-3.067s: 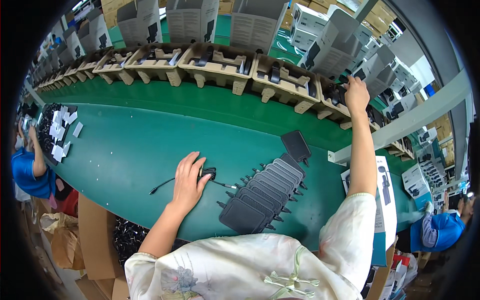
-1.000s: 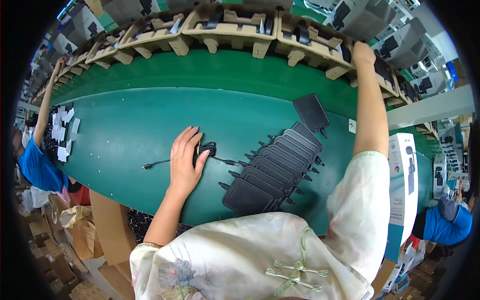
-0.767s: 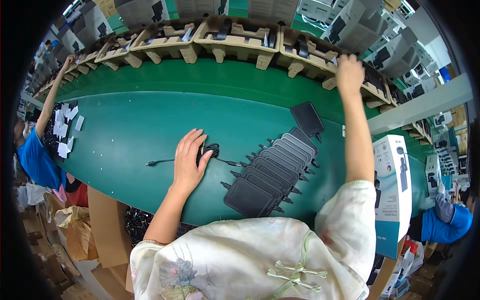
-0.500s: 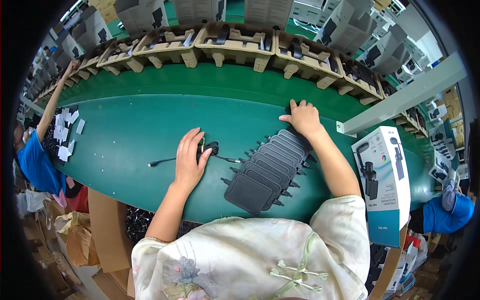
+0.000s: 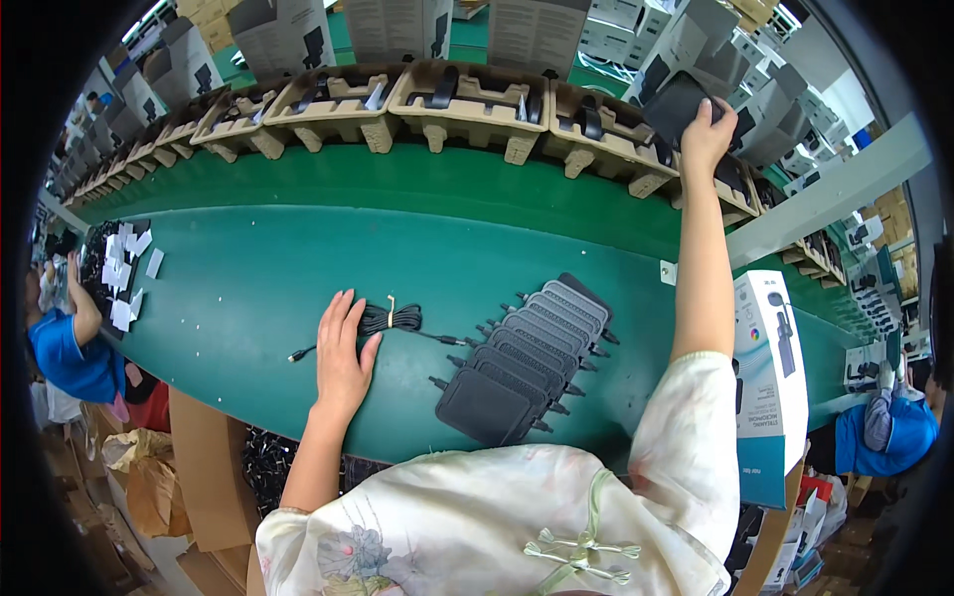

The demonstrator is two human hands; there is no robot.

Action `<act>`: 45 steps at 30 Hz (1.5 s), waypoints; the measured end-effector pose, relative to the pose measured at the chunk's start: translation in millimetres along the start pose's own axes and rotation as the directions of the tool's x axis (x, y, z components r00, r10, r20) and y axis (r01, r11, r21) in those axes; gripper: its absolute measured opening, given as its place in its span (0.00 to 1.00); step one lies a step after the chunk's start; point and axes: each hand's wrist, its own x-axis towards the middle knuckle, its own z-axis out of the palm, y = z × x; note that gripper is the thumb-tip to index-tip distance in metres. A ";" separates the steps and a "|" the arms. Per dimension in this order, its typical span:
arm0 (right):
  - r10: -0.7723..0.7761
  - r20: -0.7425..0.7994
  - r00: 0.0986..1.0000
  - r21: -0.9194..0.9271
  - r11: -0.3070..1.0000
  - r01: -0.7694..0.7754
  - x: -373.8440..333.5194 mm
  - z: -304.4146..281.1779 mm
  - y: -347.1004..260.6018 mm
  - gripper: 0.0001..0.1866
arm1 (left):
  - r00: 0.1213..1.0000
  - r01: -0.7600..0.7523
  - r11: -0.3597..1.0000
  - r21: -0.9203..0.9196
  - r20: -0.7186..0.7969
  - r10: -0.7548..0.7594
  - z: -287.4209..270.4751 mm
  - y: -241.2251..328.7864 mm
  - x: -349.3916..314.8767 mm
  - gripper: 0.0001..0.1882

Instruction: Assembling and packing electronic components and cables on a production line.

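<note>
My left hand (image 5: 344, 366) lies on the green table with its fingers stretched out, beside a coiled black cable (image 5: 399, 318) bound with a tie. One plug end of the cable sticks out left of the hand; the other reaches right toward the stack. Raised at the far right, my right hand (image 5: 708, 139) grips a black pop filter (image 5: 676, 105), a flat panel with rounded corners, above a brown moulded tray (image 5: 621, 157). Right of the cable, several similar pop filters (image 5: 487, 405) overlap in a slanting row, small pegs at their sides.
Moulded trays (image 5: 467, 104) holding black parts line the far side, with grey cartons (image 5: 537, 35) behind. A white metal post (image 5: 815, 194) and an upright white-and-teal box (image 5: 770, 372) stand at right. White slips (image 5: 117, 263) lie far left. Co-workers in blue (image 5: 68, 358) sit at both sides.
My right hand has left the far end of the row and lifted a pop filter up to the trays. My left hand has shifted slightly left, off the coil.
</note>
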 end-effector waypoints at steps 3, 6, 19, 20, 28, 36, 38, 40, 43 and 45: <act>0.300 0.012 0.954 -0.263 0.921 -0.286 13.3 33.1 18.8 0.13 | 1.000 0.017 1.000 0.009 0.015 -0.017 -1.0 2.5 0.4 0.24; 0.332 0.234 0.914 -0.366 0.901 -0.233 20.5 55.1 50.5 0.15 | 0.998 0.039 0.999 0.011 0.040 -0.040 -1.6 1.2 4.6 0.23; -0.333 0.396 0.856 -0.718 0.468 0.514 -35.8 71.3 40.7 0.11 | 0.998 0.054 0.998 -0.032 -0.007 -0.055 -3.5 -5.6 12.3 0.18; -0.345 0.402 0.848 -0.691 0.493 0.529 -50.6 70.0 18.9 0.11 | 0.996 0.086 0.996 -0.012 -0.021 -0.086 -2.0 -7.2 11.5 0.18; -0.555 0.808 0.199 0.529 0.832 0.168 -218.9 -6.2 -179.8 0.16 | 0.994 -0.048 0.997 -0.067 -0.097 0.041 -9.5 -3.0 4.4 0.13; -0.497 0.848 0.185 0.517 0.852 -0.079 -206.5 -21.0 -217.0 0.12 | 0.972 0.172 0.842 -0.512 -0.052 -0.230 -40.4 29.1 32.0 0.14; -0.283 0.942 0.183 0.329 0.890 -0.317 -191.9 -28.6 -225.7 0.12 | 0.887 0.438 0.539 -0.719 0.249 -0.389 -43.5 31.1 40.6 0.15; 0.144 0.990 0.001 -0.099 0.691 -0.716 -186.3 -32.6 -235.5 0.12 | 0.889 0.405 0.236 -0.884 0.320 -0.327 -27.9 46.3 43.6 0.15; -0.096 0.948 0.304 0.174 0.955 -0.240 -201.7 -39.3 -233.5 0.14 | 0.884 0.376 -0.188 -0.908 0.412 -0.220 -16.6 66.8 51.2 0.16; -0.261 0.882 0.392 0.256 0.964 0.066 -201.1 -44.1 -236.6 0.15 | 0.839 0.414 -0.356 -0.838 0.502 -0.207 -12.8 74.2 54.7 0.16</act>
